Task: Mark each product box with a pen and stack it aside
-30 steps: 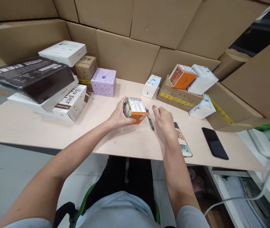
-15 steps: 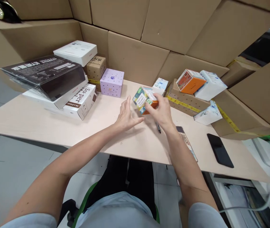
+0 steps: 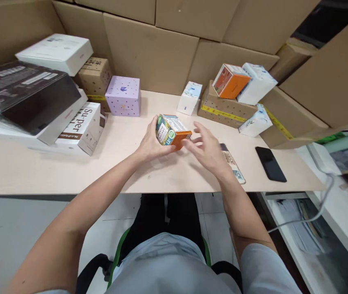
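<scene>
A small printed carton (image 3: pixel 174 130) with a green-and-yellow side, a text panel and an orange end is tilted just over the table. My left hand (image 3: pixel 149 143) grips it from the left, thumb along its lower edge and fingers behind it. Beside the orange end, my right hand (image 3: pixel 207 150) is open with its fingers spread; whether the thumb tip touches the carton I cannot tell. A flat printed card or booklet (image 3: pixel 233 165) lies partly under my right wrist.
At left is a stack with a black box (image 3: pixel 39 102), a white box (image 3: pixel 57 53) and a Super Meal box (image 3: pixel 80 128). A purple box (image 3: pixel 123 96) stands behind. At right are a brown carton (image 3: pixel 225 108), an orange box (image 3: pixel 231 81), several white boxes and a phone (image 3: pixel 271 164).
The carton has passed from my right hand to my left and turned, showing its orange end. My right hand has let go. The camera view has shifted; the pen no longer shows.
</scene>
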`<action>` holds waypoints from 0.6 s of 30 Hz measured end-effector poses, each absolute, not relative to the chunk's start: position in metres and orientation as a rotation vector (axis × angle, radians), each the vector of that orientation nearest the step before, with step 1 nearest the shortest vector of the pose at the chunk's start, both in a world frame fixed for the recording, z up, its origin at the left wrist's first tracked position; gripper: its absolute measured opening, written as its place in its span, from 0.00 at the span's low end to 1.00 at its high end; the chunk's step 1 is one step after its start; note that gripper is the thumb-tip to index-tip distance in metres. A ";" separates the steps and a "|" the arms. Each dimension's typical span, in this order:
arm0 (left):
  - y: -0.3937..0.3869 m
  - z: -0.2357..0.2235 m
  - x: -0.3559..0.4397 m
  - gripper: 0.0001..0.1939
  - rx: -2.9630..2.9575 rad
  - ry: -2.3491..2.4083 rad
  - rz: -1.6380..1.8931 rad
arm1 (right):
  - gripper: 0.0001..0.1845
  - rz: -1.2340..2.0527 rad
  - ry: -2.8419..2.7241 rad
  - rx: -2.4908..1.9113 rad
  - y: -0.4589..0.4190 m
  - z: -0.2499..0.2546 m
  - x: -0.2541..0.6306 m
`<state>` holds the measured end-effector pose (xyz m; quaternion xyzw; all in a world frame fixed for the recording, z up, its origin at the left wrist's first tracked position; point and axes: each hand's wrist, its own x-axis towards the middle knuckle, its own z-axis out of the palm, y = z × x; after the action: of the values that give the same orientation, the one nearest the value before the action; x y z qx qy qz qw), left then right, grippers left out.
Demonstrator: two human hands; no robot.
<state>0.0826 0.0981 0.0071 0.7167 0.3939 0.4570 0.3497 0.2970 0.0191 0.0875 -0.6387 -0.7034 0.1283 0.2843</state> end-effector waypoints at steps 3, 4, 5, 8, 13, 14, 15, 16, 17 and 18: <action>0.101 0.007 0.082 0.70 1.835 1.044 1.110 | 0.50 0.167 -1.709 -2.255 -0.008 0.088 0.343; 0.102 0.007 0.082 0.71 1.840 1.037 1.093 | 0.50 0.173 -1.669 -2.447 -0.016 0.087 0.355; 0.103 0.006 0.082 0.70 1.847 1.031 1.083 | 0.49 0.218 -1.659 -2.594 -0.024 0.085 0.365; 0.104 0.003 0.082 0.70 1.859 1.006 1.069 | 0.41 0.305 -1.761 -2.695 -0.038 0.075 0.380; 0.104 0.004 0.081 0.66 1.855 0.861 1.069 | 0.39 0.144 -1.783 -2.577 -0.036 0.058 0.389; 0.104 0.004 0.081 0.65 1.849 0.846 1.074 | 0.41 0.156 -1.753 -2.540 -0.034 0.056 0.392; 0.104 0.005 0.081 0.65 1.841 0.840 1.080 | 0.43 0.196 -1.694 -2.488 -0.032 0.055 0.396; 0.104 0.005 0.080 0.66 1.830 0.843 1.087 | 0.45 0.263 -1.593 -2.416 -0.031 0.055 0.400; 0.104 0.006 0.080 0.67 1.817 0.852 1.092 | 0.47 0.369 -1.467 -2.316 -0.030 0.056 0.404; 0.104 0.006 0.080 0.68 1.804 0.866 1.094 | 0.49 0.512 -1.328 -2.175 -0.029 0.057 0.406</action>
<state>0.0800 0.1044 0.0058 0.7188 0.3449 0.4360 0.4175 0.4056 -0.0294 0.0569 -0.8063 -0.4921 0.1896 0.2678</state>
